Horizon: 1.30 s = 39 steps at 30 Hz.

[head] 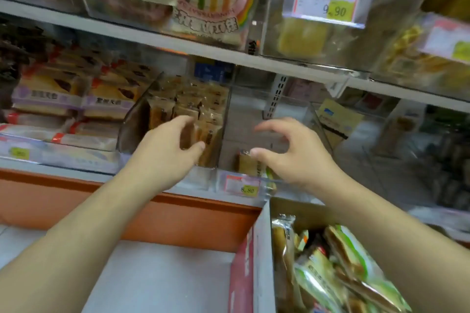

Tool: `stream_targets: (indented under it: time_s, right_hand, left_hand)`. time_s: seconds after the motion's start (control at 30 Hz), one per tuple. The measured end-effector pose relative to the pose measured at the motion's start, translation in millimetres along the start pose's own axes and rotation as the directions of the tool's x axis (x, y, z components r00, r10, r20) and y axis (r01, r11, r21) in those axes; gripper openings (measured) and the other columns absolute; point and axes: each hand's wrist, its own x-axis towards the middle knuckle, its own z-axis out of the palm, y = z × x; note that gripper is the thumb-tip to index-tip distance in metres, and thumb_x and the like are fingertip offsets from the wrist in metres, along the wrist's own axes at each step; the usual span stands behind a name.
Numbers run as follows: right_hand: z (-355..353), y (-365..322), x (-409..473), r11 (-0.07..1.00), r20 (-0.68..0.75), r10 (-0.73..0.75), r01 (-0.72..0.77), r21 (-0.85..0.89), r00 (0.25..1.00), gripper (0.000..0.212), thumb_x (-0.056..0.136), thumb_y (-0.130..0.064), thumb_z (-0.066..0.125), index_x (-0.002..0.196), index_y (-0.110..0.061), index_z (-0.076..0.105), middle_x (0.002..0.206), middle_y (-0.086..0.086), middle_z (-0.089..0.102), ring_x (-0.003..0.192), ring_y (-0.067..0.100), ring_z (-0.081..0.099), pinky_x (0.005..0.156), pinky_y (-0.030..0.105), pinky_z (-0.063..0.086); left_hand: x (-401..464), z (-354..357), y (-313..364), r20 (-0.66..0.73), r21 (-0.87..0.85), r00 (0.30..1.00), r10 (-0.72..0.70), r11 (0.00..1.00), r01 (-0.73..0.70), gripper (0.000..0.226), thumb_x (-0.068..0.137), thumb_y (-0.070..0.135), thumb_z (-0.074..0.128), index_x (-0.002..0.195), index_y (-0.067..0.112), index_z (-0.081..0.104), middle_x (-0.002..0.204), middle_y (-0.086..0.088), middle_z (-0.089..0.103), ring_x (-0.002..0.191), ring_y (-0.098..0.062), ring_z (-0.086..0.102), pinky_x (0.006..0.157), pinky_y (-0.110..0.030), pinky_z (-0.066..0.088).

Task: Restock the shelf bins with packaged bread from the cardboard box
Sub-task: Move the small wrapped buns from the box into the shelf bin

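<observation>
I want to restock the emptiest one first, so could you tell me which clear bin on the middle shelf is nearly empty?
The clear bin behind the right hand: it holds one package at its front.

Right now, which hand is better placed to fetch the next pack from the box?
Right. The right hand, holding nothing, hangs above the box of packs; the left hand is further left, at the brown-bread bin.

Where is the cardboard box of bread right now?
The cardboard box sits bottom right in the head view, under the right forearm, below the clear bin with its price tag.
</observation>
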Motion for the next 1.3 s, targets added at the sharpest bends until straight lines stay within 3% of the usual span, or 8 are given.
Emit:
stream_targets:
  time_s: [0.13,0.37,0.57,0.7,0.83,0.97,1.2,1.3]
  right_hand:
    - [-38.1,40.4,-65.7,0.995,-0.021,0.092,-0.091,0.037,0.996,0.033,0.088,-0.037,0.084,0.119,-0.037,0.074,0.120,-0.017,0.070,0.113,0.003,0.064,0.100,0.033,0.054]
    - [-88.7,111.8,-188.3,0.948,-0.016,0.290,-0.285,0.139,0.957,0.029,0.087,-0.020,0.086,0.109,-0.034,0.076,0.106,-0.013,0.076,0.101,0.007,0.072,0.093,0.044,0.061]
    - [-127.5,149.7,-236.5,0.918,0.052,0.396,-0.397,0.011,0.917,0.035,0.085,-0.009,0.078,0.107,-0.035,0.072,0.102,-0.012,0.075,0.094,0.007,0.072,0.092,0.039,0.060]
    - [-149.2,174.7,-258.8,0.854,0.137,0.520,-0.511,-0.095,0.843,0.035,0.078,-0.022,0.072,0.111,-0.033,0.073,0.099,-0.013,0.074,0.093,0.011,0.073,0.090,0.038,0.061]
    - [-137.3,192.1,-269.3,0.810,0.285,0.579,-0.500,-0.306,0.764,0.054,0.090,-0.024,0.076,0.142,-0.030,0.061,0.130,-0.006,0.068,0.117,0.020,0.066,0.097,0.032,0.055]
    - [-127.6,206.6,-274.3,0.763,0.361,0.636,-0.488,-0.423,0.682,0.053,0.091,-0.034,0.075,0.141,-0.026,0.061,0.129,0.005,0.068,0.115,0.027,0.063,0.093,0.037,0.056]
    - [-135.5,210.0,-274.3,0.814,0.332,0.569,-0.457,-0.358,0.753,0.038,0.075,-0.025,0.094,0.109,-0.034,0.078,0.106,-0.009,0.068,0.097,0.015,0.063,0.074,0.028,0.051]
    - [-162.3,197.2,-271.9,0.851,0.230,0.520,-0.475,-0.226,0.823,0.032,0.076,-0.022,0.094,0.096,-0.039,0.076,0.096,-0.017,0.068,0.092,0.006,0.063,0.070,0.024,0.047]
  left_hand:
    - [-32.2,8.0,49.0,-0.021,-0.048,0.985,0.171,0.984,-0.172,0.040,0.094,0.041,0.068,0.132,0.028,0.064,0.121,0.010,0.070,0.114,-0.013,0.065,0.104,-0.034,0.050]
    - [-108.8,74.8,128.9,0.317,-0.124,0.860,0.399,0.917,-0.380,0.038,0.091,0.046,0.071,0.127,0.033,0.065,0.114,0.019,0.066,0.103,0.002,0.062,0.094,-0.024,0.052]
    - [-149.3,120.5,150.1,0.469,-0.102,0.801,0.373,0.923,-0.370,0.028,0.090,0.051,0.072,0.115,0.039,0.066,0.106,0.026,0.066,0.094,0.010,0.062,0.077,-0.011,0.048]
    - [-170.4,146.6,161.6,0.562,-0.106,0.741,0.368,0.920,-0.376,0.026,0.092,0.054,0.069,0.116,0.044,0.063,0.109,0.033,0.061,0.100,0.011,0.061,0.083,-0.018,0.052]
    - [-180.4,165.3,173.2,0.584,-0.127,0.728,0.358,0.926,-0.354,0.030,0.091,0.057,0.067,0.117,0.042,0.066,0.113,0.027,0.067,0.102,0.008,0.063,0.087,-0.030,0.057]
    - [-186.9,173.8,180.5,0.603,-0.131,0.723,0.339,0.935,-0.329,0.025,0.092,0.056,0.067,0.113,0.044,0.065,0.109,0.028,0.068,0.100,0.011,0.063,0.082,-0.022,0.056]
    - [-190.9,173.8,186.9,0.629,-0.136,0.723,0.285,0.956,-0.258,0.022,0.092,0.048,0.071,0.112,0.041,0.066,0.105,0.026,0.070,0.080,0.019,0.063,0.062,-0.011,0.051]
    - [-188.2,172.1,185.2,0.605,-0.159,0.746,0.278,0.960,-0.229,0.020,0.090,0.046,0.073,0.110,0.042,0.068,0.105,0.028,0.070,0.094,0.013,0.066,0.080,-0.025,0.059]
